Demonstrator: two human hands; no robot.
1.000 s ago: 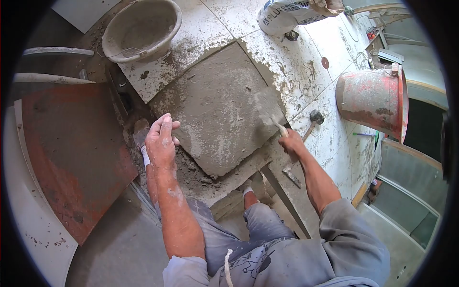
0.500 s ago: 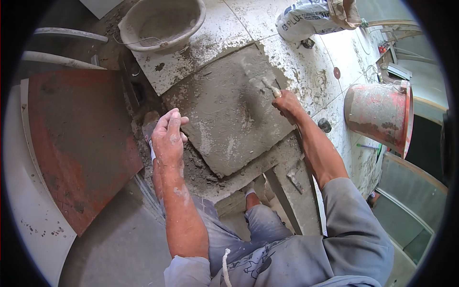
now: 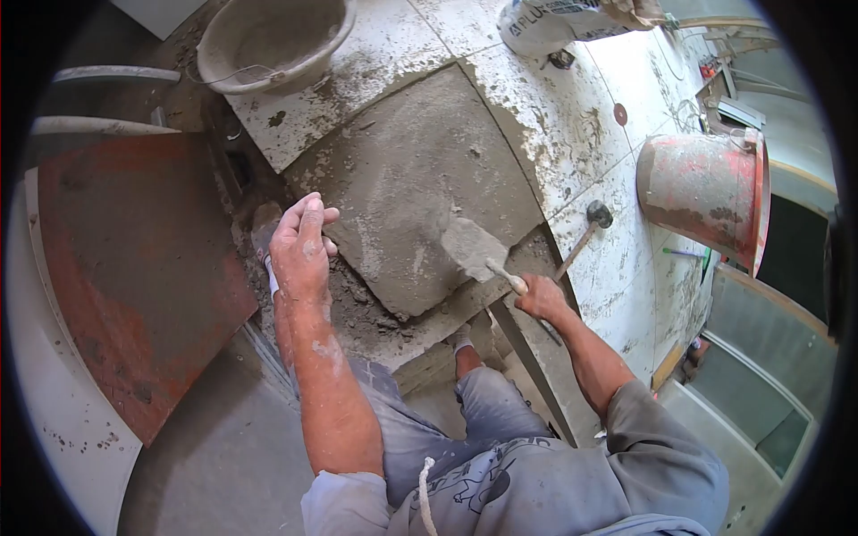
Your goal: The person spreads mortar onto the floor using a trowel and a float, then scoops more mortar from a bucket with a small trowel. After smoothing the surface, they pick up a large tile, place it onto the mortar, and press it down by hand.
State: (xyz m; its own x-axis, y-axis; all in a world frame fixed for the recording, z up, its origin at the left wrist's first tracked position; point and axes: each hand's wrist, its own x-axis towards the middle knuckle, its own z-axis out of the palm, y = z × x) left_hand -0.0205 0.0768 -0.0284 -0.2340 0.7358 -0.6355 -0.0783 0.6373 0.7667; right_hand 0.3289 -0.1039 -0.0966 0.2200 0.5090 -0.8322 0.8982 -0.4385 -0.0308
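Note:
My right hand (image 3: 542, 297) is closed around the handle of a trowel (image 3: 475, 247). The mortar-smeared blade lies over the lower right part of a square patch of grey mortar (image 3: 384, 188), its tip pointing up and left. My left hand (image 3: 304, 237) hovers at the left edge of that patch, empty, its fingers loosely bent and a little apart. White smears mark its fingertips and forearm.
White tiles (image 3: 572, 116) smeared with mortar border the patch. A mallet (image 3: 597, 214) lies right of it, near a tipped bucket (image 3: 702, 192). A basin (image 3: 268, 76) and a printed bag (image 3: 554, 22) stand behind. A reddish board (image 3: 134, 268) is at left.
My right hand has drawn the trowel from the upper right of the mortar down toward me. The mallet's handle now shows. My left hand keeps nearly the same pose.

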